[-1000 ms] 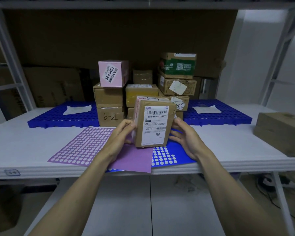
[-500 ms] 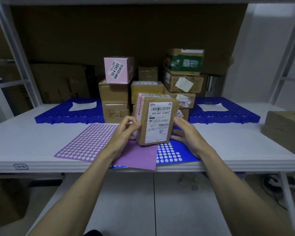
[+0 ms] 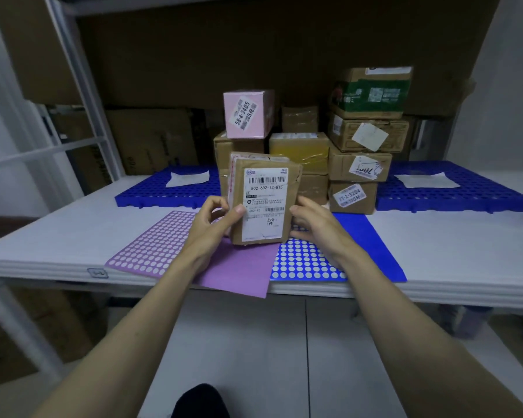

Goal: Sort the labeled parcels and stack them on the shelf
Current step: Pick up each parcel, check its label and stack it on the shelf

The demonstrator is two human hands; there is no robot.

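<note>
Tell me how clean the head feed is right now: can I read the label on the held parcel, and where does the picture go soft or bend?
Head view: dim, bluish light, no glare; the held parcel is sharp, its label reading 502-602-12-815; left hand and right hand are clear; shelf posts at the edges bow and smear from the wide lens; the back wall is dark.
</note>
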